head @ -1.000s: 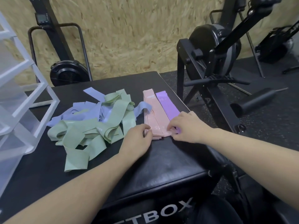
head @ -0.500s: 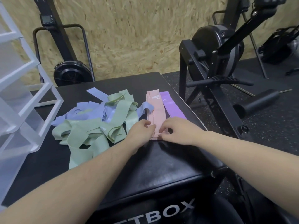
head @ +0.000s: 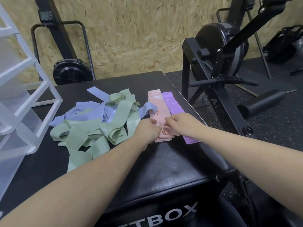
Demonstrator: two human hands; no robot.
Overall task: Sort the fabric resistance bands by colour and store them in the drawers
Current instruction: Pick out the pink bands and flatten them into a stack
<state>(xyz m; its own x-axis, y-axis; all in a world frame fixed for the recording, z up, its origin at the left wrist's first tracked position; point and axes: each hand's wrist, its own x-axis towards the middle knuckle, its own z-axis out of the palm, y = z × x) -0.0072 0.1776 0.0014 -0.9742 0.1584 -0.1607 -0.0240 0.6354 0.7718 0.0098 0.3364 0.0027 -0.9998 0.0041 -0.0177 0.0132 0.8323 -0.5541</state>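
A neat stack of pink bands (head: 157, 107) lies lengthwise on the black box top (head: 164, 164), with a purple band (head: 173, 106) flat along its right side. My left hand (head: 147, 130) and my right hand (head: 183, 123) meet over the near end of the pink stack, fingertips curled in and pinching its top layers. To the left sprawls a tangled heap of green bands (head: 91, 133) mixed with light blue bands (head: 82, 113). The white drawer unit (head: 24, 99) with translucent drawers stands at the far left.
The box top drops off at its right edge beside the purple band. A black exercise machine (head: 218, 51) stands close on the right, a black roller (head: 260, 102) lies on the rubber floor, and another machine (head: 68, 69) leans by the chipboard wall behind.
Both hands have slid forward along the pink stack, the right one off the purple band's near end, which now shows. Their fingertips have closed together on the pink layers.
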